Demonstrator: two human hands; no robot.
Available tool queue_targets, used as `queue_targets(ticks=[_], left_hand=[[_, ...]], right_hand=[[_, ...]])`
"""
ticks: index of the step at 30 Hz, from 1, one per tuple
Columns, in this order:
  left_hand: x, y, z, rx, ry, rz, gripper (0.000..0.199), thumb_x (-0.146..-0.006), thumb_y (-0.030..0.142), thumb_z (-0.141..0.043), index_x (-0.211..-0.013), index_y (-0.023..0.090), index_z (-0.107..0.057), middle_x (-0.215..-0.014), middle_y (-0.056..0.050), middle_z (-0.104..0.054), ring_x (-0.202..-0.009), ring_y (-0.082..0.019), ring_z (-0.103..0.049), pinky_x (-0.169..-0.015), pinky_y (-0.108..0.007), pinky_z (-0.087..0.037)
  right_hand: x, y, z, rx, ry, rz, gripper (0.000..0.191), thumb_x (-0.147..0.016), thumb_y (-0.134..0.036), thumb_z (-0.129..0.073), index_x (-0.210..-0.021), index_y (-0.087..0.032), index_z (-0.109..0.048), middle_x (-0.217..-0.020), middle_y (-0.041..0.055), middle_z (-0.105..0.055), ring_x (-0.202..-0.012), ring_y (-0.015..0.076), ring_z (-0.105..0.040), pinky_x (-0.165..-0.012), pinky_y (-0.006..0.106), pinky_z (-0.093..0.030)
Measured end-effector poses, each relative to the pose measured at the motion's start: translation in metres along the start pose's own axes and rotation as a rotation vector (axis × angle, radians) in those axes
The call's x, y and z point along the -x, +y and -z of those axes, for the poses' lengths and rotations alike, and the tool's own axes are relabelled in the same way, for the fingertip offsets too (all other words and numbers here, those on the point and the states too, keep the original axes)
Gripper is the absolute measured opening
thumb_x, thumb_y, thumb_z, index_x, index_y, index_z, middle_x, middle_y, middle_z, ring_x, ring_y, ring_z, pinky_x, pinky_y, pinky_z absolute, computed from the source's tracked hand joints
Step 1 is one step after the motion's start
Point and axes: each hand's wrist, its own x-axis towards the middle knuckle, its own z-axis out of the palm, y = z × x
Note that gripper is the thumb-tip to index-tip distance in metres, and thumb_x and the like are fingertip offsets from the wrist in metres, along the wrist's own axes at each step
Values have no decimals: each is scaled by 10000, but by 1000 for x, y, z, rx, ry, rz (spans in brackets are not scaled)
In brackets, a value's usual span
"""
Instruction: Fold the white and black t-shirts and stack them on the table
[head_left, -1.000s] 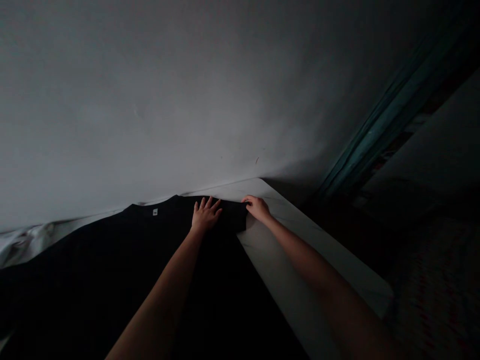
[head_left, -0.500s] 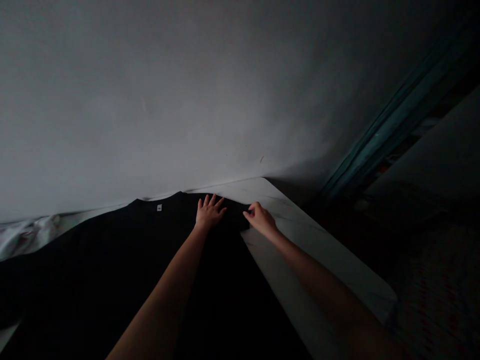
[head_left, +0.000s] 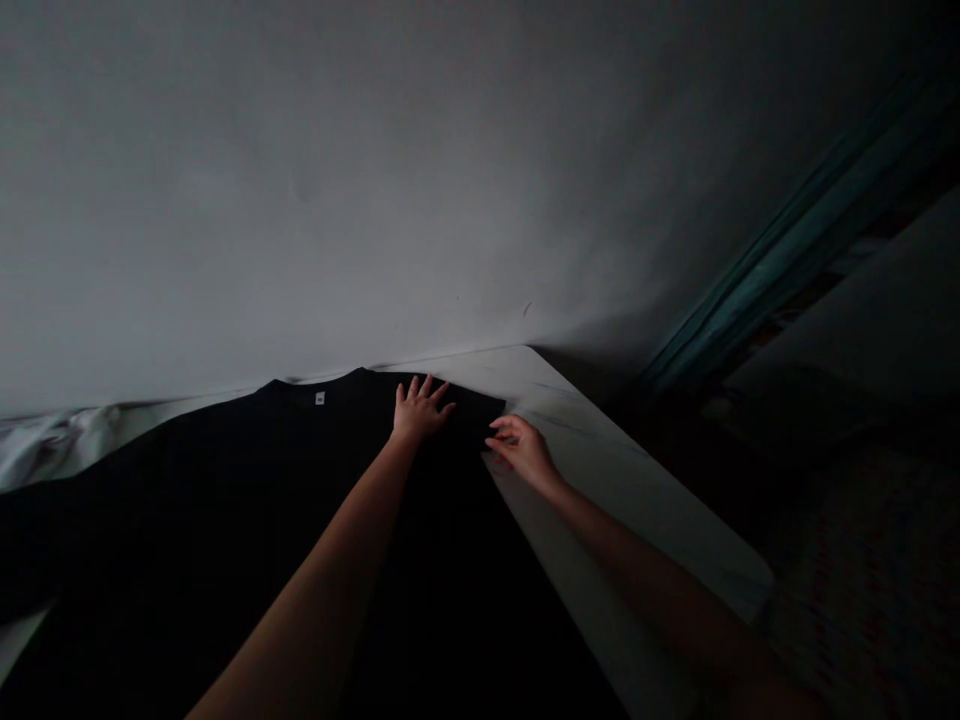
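Observation:
A black T-shirt (head_left: 247, 520) lies spread out on a white marbled table (head_left: 600, 455), its neckline with a small white label (head_left: 320, 398) toward the wall. My left hand (head_left: 420, 410) rests flat on the shirt near the right shoulder, fingers spread. At the hem of the right-hand sleeve (head_left: 476, 405) is my right hand (head_left: 523, 448), thumb and fingers a little apart by the lower corner of the cloth. Whether its fingertips touch the fabric is hard to make out in the dim light.
A grey-white wall (head_left: 360, 180) rises right behind the table. Whitish crumpled cloth (head_left: 67, 440) lies at the far left. Beyond the table's right edge is a dark space with a teal curtain-like strip (head_left: 765, 270) and a patterned surface (head_left: 855, 580) lower down.
My right hand has loosened its pinch on the sleeve hem and moved slightly down along it. My left hand stays spread on the shirt. The view has shifted slightly.

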Motion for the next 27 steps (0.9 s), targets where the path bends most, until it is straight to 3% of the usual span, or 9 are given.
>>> queue_targets(ticks=[6, 12, 18, 23, 27], left_hand=[[1, 0, 1, -7, -2, 4, 628, -983, 601, -298, -1551, 334, -318, -1650, -48, -224, -1512, -346, -185, -1198, -579, -153], [-1, -1, -2, -2, 8, -8, 632, -980, 604, -295, -1552, 334, -317, -1651, -50, -222, -1510, -352, -186, -1194, -586, -153], [-3, -3, -5, 25, 16, -12, 638, -973, 609, -306, -1550, 338, -322, -1646, -51, -238, -1509, -361, -187, -1191, -598, -144], [-1, -4, -7, 37, 38, -17, 630, -972, 605, -310, -1546, 348, -329, -1643, -44, -255, -1505, -364, -195, -1189, -602, -145], [2, -2, -5, 70, 99, -36, 616, -995, 557, -272, -1554, 301, -320, -1640, -68, -258, -1492, -350, -243, -1190, -596, -170]], right_hand=[[6, -7, -14, -72, -26, -51, 463, -691, -466, -669, -1063, -234, -521, -886, 2, -645, -382, 105, -555, -306, 201, -319], [11, -2, -3, -42, -176, -26, 366, -670, -349, -693, -983, -228, -546, -584, -89, -549, -401, 94, -493, -403, 196, -362], [14, 2, 1, 84, -165, -65, 262, -703, -297, -684, -940, -234, -590, -544, -90, -530, -447, 118, -510, -467, 222, -403], [11, 3, -2, 224, -168, -62, 233, -776, -274, -641, -1003, -226, -619, -639, -59, -581, -524, 136, -560, -515, 241, -451], [4, -14, -8, 664, -11, 90, 272, -857, -294, -615, -1114, -205, -629, -968, 74, -674, -888, 226, -649, -784, 344, -524]])
